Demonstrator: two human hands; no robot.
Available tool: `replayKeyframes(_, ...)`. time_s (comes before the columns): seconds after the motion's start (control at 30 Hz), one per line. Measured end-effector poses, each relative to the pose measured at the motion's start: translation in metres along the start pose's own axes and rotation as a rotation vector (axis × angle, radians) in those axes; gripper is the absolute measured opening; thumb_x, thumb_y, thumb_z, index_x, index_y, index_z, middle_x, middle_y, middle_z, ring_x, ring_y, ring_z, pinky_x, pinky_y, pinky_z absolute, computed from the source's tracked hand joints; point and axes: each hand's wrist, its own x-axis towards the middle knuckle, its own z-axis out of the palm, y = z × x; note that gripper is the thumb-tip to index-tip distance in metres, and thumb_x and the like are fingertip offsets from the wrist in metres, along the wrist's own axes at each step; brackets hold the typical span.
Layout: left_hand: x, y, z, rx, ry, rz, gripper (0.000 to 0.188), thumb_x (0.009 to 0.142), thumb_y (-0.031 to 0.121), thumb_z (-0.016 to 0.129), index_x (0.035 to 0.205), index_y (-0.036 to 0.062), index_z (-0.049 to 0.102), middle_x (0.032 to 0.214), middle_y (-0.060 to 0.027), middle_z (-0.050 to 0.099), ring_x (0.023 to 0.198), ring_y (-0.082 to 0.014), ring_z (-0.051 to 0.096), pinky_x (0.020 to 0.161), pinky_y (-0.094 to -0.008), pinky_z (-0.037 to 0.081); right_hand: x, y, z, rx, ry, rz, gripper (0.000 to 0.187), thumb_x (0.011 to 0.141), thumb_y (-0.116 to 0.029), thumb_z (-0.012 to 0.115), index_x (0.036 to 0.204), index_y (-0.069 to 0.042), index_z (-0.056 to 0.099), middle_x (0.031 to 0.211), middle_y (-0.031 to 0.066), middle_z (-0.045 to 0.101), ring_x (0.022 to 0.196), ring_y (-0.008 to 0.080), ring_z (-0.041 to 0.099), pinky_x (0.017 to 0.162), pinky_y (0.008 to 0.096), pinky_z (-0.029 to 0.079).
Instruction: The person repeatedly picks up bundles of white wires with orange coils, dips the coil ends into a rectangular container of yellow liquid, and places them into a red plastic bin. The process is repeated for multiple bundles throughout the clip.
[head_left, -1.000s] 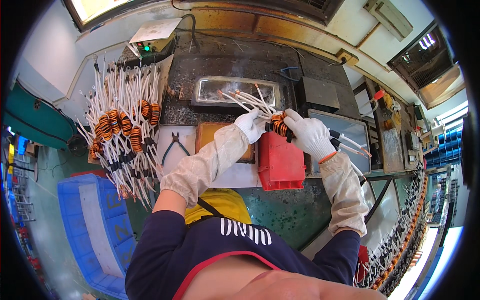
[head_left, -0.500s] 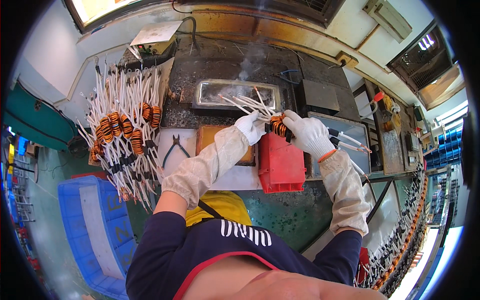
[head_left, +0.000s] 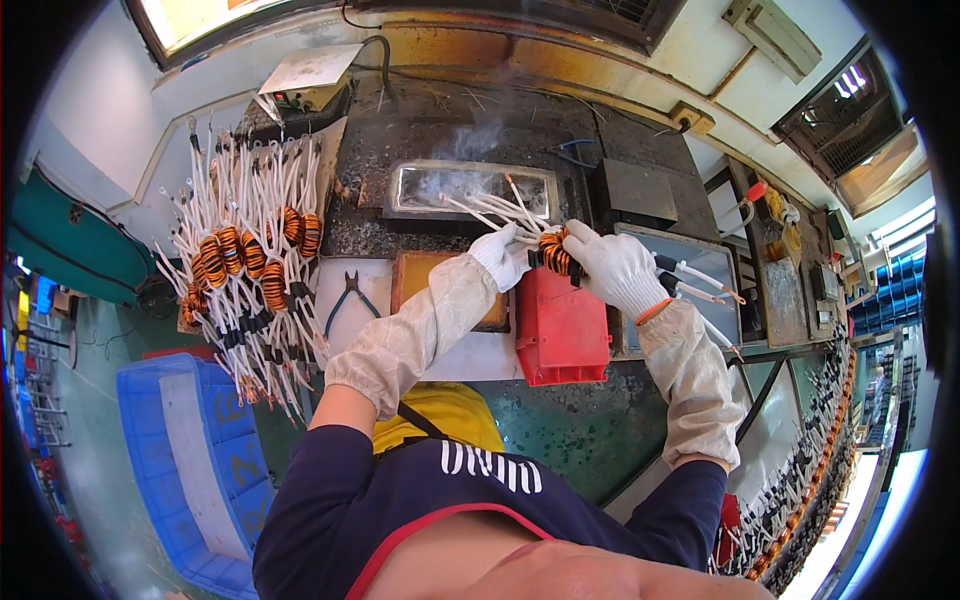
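Both my hands wear white gloves and hold one copper-wound toroidal coil (head_left: 553, 252) above a red plastic box (head_left: 563, 335). My right hand (head_left: 608, 265) is closed around the coil's right side. At its left, my left hand (head_left: 502, 257) is closed on the white leads (head_left: 515, 212) by the coil. Their bare copper ends point up and left, over the near right part of a smoking rectangular metal bath (head_left: 470, 213). More white leads with black sleeves (head_left: 695, 280) stick out to the right beyond my right hand. My fingertips are partly hidden.
A pile of similar coils (head_left: 240, 255) lies at the left. Pliers (head_left: 350, 295) rest beside an amber-filled tray (head_left: 412, 285); blue-handled pliers (head_left: 577, 152) lie behind the bath. A dark metal block (head_left: 640, 192) stands right of it. A blue crate (head_left: 190, 450) sits at lower left.
The smoke over the bath has spread to the left and thickened. Both hands and the coil stay almost in place, with only a slight shift.
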Motion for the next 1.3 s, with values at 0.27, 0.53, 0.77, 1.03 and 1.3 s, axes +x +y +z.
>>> replayKeyframes(0.27, 0.001, -0.002, -0.003, -0.038, -0.01, 0.004, 0.033, 0.103, 0.027, 0.04, 0.11, -0.0018, 0.055, 0.107, -0.0204, 0.061, 0.098, -0.0345, 0.06, 0.089, -0.0512, 0.051, -0.001, -0.001, -0.002, -0.005, -0.019, 0.007, 0.039, 0.07, -0.011, 0.071, 0.105, -0.009, 0.054, 0.126, 0.0081, 0.053, 0.075, 0.0322, 0.067, 0.065, 0.0441, 0.055)
replayKeyframes(0.53, -0.005, -0.003, 0.002, -0.05, 0.006, 0.0, 0.034, 0.103, 0.026, 0.039, 0.11, -0.0033, 0.054, 0.111, -0.0226, 0.059, 0.1, -0.0357, 0.06, 0.09, -0.0511, 0.052, -0.001, -0.003, -0.004, -0.004, -0.012, 0.007, 0.036, 0.071, -0.01, 0.07, 0.103, -0.008, 0.055, 0.12, 0.008, 0.054, 0.075, 0.0315, 0.066, 0.065, 0.0432, 0.055)
replayKeyframes(0.77, 0.001, -0.003, -0.003, -0.081, -0.02, -0.015, 0.035, 0.104, 0.026, 0.039, 0.11, -0.0051, 0.054, 0.11, -0.0231, 0.059, 0.1, -0.0362, 0.06, 0.088, -0.0488, 0.053, -0.001, -0.002, -0.002, -0.009, -0.014, 0.009, 0.036, 0.071, -0.01, 0.07, 0.104, -0.008, 0.054, 0.12, 0.0081, 0.054, 0.075, 0.0314, 0.066, 0.065, 0.0433, 0.055)
replayKeyframes(1.03, -0.003, -0.004, 0.001, -0.088, -0.002, -0.023, 0.036, 0.104, 0.027, 0.038, 0.11, -0.0049, 0.054, 0.109, -0.0225, 0.059, 0.098, -0.0358, 0.06, 0.086, -0.0493, 0.053, -0.003, -0.001, -0.002, -0.002, -0.001, 0.001, 0.035, 0.071, -0.01, 0.069, 0.103, -0.008, 0.054, 0.123, 0.0073, 0.053, 0.074, 0.0317, 0.066, 0.064, 0.0437, 0.055)
replayKeyframes(1.3, 0.001, -0.004, 0.002, -0.066, 0.021, -0.03, 0.035, 0.103, 0.027, 0.04, 0.111, -0.0037, 0.054, 0.108, -0.0214, 0.06, 0.097, -0.0346, 0.06, 0.086, -0.0496, 0.052, -0.004, 0.001, 0.0, -0.01, 0.023, -0.003, 0.035, 0.071, -0.009, 0.069, 0.103, -0.008, 0.055, 0.122, 0.0071, 0.054, 0.072, 0.0316, 0.066, 0.063, 0.0436, 0.055)
